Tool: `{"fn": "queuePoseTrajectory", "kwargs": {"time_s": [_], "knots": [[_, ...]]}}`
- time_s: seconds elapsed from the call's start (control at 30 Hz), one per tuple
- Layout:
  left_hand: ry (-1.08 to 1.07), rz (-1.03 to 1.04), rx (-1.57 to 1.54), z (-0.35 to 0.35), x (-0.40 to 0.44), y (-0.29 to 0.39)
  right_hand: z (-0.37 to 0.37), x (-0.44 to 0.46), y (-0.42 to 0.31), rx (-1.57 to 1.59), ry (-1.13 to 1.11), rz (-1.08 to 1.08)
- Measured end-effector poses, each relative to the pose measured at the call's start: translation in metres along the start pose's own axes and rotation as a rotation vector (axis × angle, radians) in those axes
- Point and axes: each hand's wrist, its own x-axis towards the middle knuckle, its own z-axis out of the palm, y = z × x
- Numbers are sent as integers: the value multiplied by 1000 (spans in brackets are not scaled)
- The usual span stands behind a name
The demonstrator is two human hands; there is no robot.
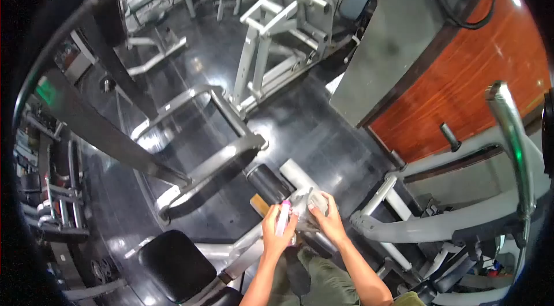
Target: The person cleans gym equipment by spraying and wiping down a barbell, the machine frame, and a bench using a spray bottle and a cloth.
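Observation:
My left hand [277,232] is closed around a slim white bottle with a pink top [283,220], held upright in front of my legs. Just to its right, the fingers of my right hand [329,220] grip a crumpled pale grey cloth [304,201]. Both hands are close together over the light metal frame of a gym machine. A black roller pad [268,182] on that machine lies just beyond my left hand. Part of the cloth is hidden behind my right fingers.
A black padded seat [176,265] is at my lower left. Grey machine frames [213,153] stand ahead on the dark floor [314,133]. To the right are a curved machine arm [438,230], a chrome handle [515,138] and an orange wood panel [461,86].

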Motion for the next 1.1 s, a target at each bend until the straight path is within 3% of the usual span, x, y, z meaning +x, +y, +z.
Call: {"fn": "queuePoseTrajectory", "kwargs": {"time_s": [0.07, 0.1, 0.3, 0.37, 0.4, 0.63, 0.67, 0.77, 0.9, 1.1], "knots": [[-50, -43, -58, 7, 10, -5, -2, 5, 0, 17, 101, 30], [-53, 53, -111, -7, 0, 66, -19, -28, -66, 60, 112, -43], [-178, 136, -156, 4, -11, 167, -75, -110, -170, -7, 187, -212], [-237, 163, -160, 9, -9, 195, -89, -120, -173, -81, 291, -373], [-217, 310, -115, 15, -5, 202, -98, -129, -182, -103, 331, -384], [-445, 417, -229, 40, -10, 308, -158, -177, -235, -146, 658, -584], [-440, 571, -241, 49, -5, 313, -166, -185, -244, -142, 696, -579], [-431, 777, -263, 77, 9, 328, -184, -201, -260, -132, 802, -617], [-537, 543, -365, 88, -1, 381, -201, -221, -274, -140, 883, -609], [-533, 596, -368, 120, 11, 404, -227, -222, -280, -189, 952, -667]]}}
